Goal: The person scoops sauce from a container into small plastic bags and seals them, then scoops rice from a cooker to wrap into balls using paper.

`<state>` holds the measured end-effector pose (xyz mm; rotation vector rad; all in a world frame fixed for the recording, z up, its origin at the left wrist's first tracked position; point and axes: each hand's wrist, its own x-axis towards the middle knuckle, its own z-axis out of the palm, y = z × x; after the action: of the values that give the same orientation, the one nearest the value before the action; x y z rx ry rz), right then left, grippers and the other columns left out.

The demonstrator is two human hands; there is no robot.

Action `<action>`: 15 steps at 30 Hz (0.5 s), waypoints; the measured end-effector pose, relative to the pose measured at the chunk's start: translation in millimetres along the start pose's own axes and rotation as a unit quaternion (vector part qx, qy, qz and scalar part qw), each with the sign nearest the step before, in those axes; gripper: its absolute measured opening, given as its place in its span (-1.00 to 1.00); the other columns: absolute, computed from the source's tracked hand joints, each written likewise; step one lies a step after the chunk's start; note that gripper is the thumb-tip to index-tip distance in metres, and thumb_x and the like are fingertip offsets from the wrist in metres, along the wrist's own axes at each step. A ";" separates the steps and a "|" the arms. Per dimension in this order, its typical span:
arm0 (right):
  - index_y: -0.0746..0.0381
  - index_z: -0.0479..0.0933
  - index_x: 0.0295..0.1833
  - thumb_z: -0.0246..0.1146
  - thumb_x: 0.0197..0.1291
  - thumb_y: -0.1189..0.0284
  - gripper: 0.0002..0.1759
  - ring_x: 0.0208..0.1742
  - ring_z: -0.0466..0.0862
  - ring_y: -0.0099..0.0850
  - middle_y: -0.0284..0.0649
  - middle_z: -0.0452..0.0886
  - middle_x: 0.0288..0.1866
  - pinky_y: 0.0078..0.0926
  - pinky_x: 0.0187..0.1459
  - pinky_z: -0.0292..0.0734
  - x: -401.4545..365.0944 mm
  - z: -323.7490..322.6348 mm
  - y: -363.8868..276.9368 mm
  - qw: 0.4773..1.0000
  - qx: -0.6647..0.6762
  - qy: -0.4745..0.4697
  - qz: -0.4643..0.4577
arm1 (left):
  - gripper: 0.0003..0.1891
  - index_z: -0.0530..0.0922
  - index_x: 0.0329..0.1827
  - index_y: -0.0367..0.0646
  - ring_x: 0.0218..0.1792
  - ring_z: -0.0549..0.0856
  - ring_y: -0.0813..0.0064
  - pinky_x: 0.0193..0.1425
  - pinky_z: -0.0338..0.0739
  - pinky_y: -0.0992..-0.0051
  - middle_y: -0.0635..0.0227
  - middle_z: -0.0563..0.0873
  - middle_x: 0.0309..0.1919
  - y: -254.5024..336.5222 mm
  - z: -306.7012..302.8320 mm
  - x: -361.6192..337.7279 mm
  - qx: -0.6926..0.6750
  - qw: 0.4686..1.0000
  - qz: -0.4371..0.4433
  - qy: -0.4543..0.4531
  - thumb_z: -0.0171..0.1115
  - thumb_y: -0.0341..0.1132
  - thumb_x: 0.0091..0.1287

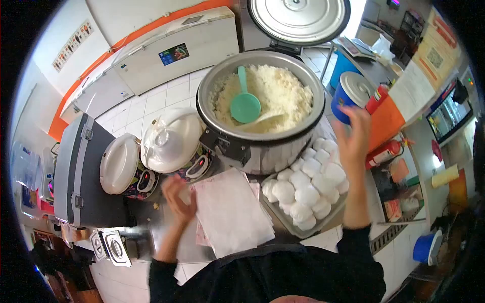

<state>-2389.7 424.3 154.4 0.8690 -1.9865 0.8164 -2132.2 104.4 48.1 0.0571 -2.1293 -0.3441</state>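
Observation:
My left hand (178, 203) hovers empty by the left edge of a stack of paper sheets (235, 212), its fingers apart. Raised beside the large rice cooker (268, 151) on its right side, my right hand (353, 132) is slightly blurred; its fingers are spread and nothing shows in them. White cooked rice (288, 91) fills the open cooker. On the rice lie a green scoop (246, 107) and a white rice paddle (269, 116). Several rounded white bundles (306, 194) are piled on a metal tray (308, 233) below my right hand.
Two smaller pots with white lids (121, 164) stand left of the cooker, beside a grey insulated box (88, 171). The cooker's raised lid (299, 17) is at the back. White chest freezers (177, 45) line the far wall. A blue bucket (348, 96) and fire extinguishers (384, 154) are right.

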 end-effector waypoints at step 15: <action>0.08 0.60 -0.34 0.19 0.00 0.40 -0.90 0.08 0.43 -0.40 -0.39 0.60 -0.27 -0.32 -0.03 0.34 158.9 274.1 -18.6 0.610 -0.203 -0.451 -0.620 | -0.61 0.64 -0.38 -0.26 -0.34 0.68 0.10 -0.27 0.57 0.23 0.06 0.66 -0.45 13.0 183.9 234.5 0.144 0.716 0.106 -0.675 0.32 -0.05 -0.02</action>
<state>-2556.9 154.8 165.1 2.1729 -1.4635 -1.0445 -2412.9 117.2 148.2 -0.3812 -3.5946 0.2212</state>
